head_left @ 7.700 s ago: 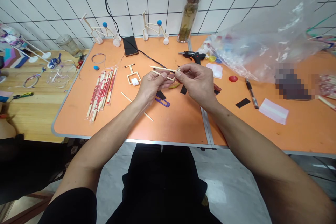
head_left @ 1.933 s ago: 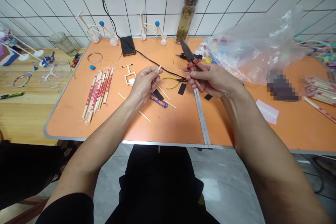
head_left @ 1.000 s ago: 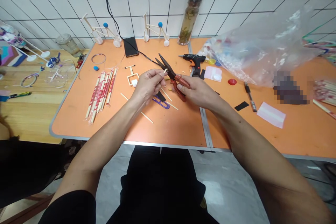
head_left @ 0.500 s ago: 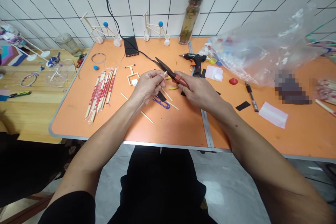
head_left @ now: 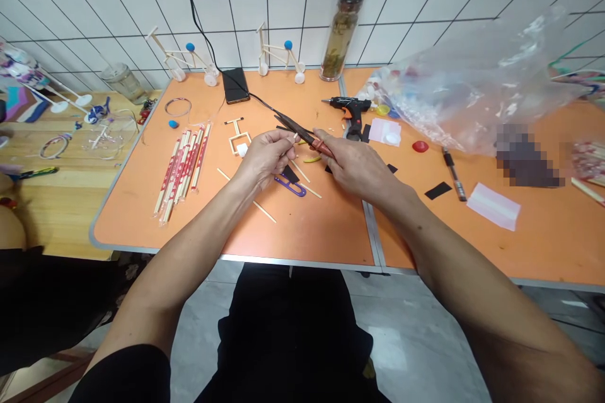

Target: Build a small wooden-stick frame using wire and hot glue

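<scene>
Between the thumb and fingers of my left hand (head_left: 265,158) is a short pale wooden stick (head_left: 296,137), its tip poking out beside the blades. My right hand (head_left: 357,165) grips scissors (head_left: 305,132) with dark blades and reddish-brown handles, pointing up and left over the stick's tip. The blades look nearly together; whether they touch the stick I cannot tell. Below my hands lie thin sticks (head_left: 311,189), a purple plastic-handled tool (head_left: 293,187) and a black strip (head_left: 288,174). A small frame made of sticks (head_left: 240,136) lies left of them.
Wrapped chopsticks (head_left: 182,170) lie at the left. Two stick-built tricycles (head_left: 278,56), a phone (head_left: 235,85) and a tall tea bottle (head_left: 344,31) stand or lie along the wall. A glue gun (head_left: 350,110), a pen (head_left: 454,173) and a large plastic bag (head_left: 463,88) are at right.
The scissors' blades have come closer together, and the scissors have shifted slightly left and down with my right hand. My left hand has barely moved and still holds the stick.
</scene>
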Available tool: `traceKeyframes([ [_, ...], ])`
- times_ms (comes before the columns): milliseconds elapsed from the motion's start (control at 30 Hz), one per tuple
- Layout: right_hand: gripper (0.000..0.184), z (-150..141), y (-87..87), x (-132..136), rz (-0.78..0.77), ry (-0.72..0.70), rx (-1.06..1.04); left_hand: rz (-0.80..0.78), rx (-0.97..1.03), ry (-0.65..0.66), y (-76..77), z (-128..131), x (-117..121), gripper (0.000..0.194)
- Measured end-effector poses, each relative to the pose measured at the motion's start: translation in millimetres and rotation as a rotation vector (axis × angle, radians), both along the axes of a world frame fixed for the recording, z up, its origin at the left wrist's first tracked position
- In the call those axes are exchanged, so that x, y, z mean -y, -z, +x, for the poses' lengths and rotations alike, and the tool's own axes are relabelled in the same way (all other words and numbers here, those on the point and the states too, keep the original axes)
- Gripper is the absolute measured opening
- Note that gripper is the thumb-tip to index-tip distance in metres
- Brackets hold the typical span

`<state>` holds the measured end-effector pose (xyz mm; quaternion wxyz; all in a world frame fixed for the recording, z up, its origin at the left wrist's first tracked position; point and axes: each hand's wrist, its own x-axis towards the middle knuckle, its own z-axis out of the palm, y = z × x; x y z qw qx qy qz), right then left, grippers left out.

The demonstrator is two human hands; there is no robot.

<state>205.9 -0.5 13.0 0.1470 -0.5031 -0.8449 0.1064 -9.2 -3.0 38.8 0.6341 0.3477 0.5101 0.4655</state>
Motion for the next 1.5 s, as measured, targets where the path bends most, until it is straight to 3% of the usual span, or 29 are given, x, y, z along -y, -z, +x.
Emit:
traceKeyframes([
  [367, 0.059, -2, -5.3, 2, -0.06, 0.025, -0.031, 0.006, 0.002, 0.024, 3.0, -2, -2, 0.021],
  [633, 0.025, -5, -9.8, -2, -0.141, -0.007, -0.139, 0.078, 0.005, 0.06, -0.7, -1, 2, 0.015],
  [833, 0.03, -7, -7.7, -5, -0.186, 0.093, -0.191, 0.135, -0.007, 0.077, 1.5, -4, 0, 0.021],
  [1500, 0.018, -7, -3.1, -6, -0.106, 0.107, -0.194, 0.211, -0.055, 0.118, 12.5, -8, -3, 0.019],
])
